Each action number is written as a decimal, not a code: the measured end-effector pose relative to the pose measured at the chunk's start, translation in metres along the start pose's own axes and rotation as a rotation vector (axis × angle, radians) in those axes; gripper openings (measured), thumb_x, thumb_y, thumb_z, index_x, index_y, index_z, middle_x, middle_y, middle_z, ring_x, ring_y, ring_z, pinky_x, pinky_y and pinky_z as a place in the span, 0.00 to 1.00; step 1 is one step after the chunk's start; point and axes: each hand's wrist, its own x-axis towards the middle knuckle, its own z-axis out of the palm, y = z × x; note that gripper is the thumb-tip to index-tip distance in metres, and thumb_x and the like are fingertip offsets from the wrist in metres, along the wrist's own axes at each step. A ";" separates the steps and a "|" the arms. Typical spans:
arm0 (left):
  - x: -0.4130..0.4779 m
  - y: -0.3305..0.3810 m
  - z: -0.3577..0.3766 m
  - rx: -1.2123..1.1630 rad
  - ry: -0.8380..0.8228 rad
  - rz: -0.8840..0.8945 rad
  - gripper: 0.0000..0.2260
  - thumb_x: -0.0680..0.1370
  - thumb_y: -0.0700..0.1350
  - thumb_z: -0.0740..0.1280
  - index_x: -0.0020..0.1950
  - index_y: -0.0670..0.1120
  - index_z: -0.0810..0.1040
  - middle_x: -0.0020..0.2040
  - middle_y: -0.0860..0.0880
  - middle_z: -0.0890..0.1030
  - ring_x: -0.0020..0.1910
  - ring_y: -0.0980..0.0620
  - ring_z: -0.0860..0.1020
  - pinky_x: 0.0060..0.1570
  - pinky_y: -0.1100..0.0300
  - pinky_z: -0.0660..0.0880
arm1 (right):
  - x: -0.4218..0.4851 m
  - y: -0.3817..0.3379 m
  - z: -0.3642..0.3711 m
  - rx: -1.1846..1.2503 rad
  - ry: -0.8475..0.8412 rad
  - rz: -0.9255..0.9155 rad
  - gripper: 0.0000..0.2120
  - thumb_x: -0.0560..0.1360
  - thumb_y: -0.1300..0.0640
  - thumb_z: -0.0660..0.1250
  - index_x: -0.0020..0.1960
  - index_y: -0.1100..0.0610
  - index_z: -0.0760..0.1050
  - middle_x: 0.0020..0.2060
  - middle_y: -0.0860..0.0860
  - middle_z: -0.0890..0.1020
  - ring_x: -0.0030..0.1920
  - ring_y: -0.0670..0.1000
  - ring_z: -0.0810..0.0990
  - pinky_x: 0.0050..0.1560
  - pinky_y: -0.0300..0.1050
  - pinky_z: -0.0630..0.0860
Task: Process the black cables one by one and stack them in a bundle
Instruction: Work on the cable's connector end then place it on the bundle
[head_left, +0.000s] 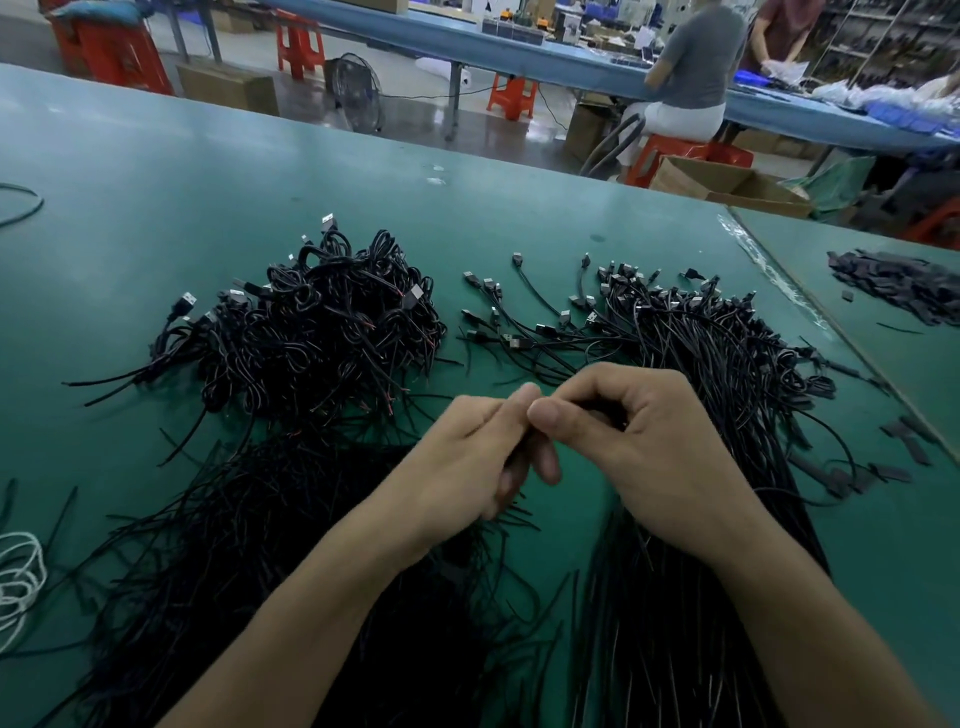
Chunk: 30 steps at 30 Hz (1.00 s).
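1. Dim, cool and diffuse; only faint soft shadows beneath the black cables (322, 332).
2. Pale sheen across the far green table (156, 171); bright reflections on the glossy floor (415, 109).
3. Wide-angle bending at edges; soft, smeared toward bottom corners.

We're in a factory assembly hall: a long green desk (156, 171) heaped with black cables (322, 332), blue desks (519, 57) behind, red plastic stools (300, 44), cardboard boxes (727, 187), a floor fan (358, 93), and a seated worker (696, 67) sorting parts.
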 end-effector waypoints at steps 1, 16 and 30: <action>-0.002 0.003 0.000 -0.079 -0.038 -0.043 0.28 0.85 0.57 0.53 0.29 0.49 0.76 0.21 0.52 0.64 0.19 0.56 0.61 0.21 0.68 0.60 | 0.000 0.003 0.001 0.053 0.046 0.011 0.11 0.73 0.48 0.71 0.38 0.55 0.81 0.29 0.53 0.81 0.31 0.52 0.76 0.34 0.49 0.74; 0.009 -0.012 -0.008 0.048 0.392 0.333 0.17 0.81 0.53 0.56 0.56 0.47 0.82 0.50 0.51 0.86 0.52 0.56 0.84 0.53 0.60 0.80 | -0.016 -0.001 0.021 -0.234 -0.266 0.104 0.13 0.80 0.51 0.65 0.38 0.51 0.76 0.26 0.44 0.75 0.25 0.42 0.70 0.26 0.36 0.67; -0.008 0.019 -0.013 -0.757 -0.207 0.023 0.21 0.81 0.56 0.59 0.32 0.48 0.75 0.24 0.53 0.71 0.21 0.57 0.70 0.20 0.67 0.64 | -0.001 0.009 0.029 0.147 0.170 0.093 0.13 0.77 0.46 0.64 0.36 0.48 0.77 0.25 0.45 0.75 0.25 0.45 0.66 0.26 0.42 0.61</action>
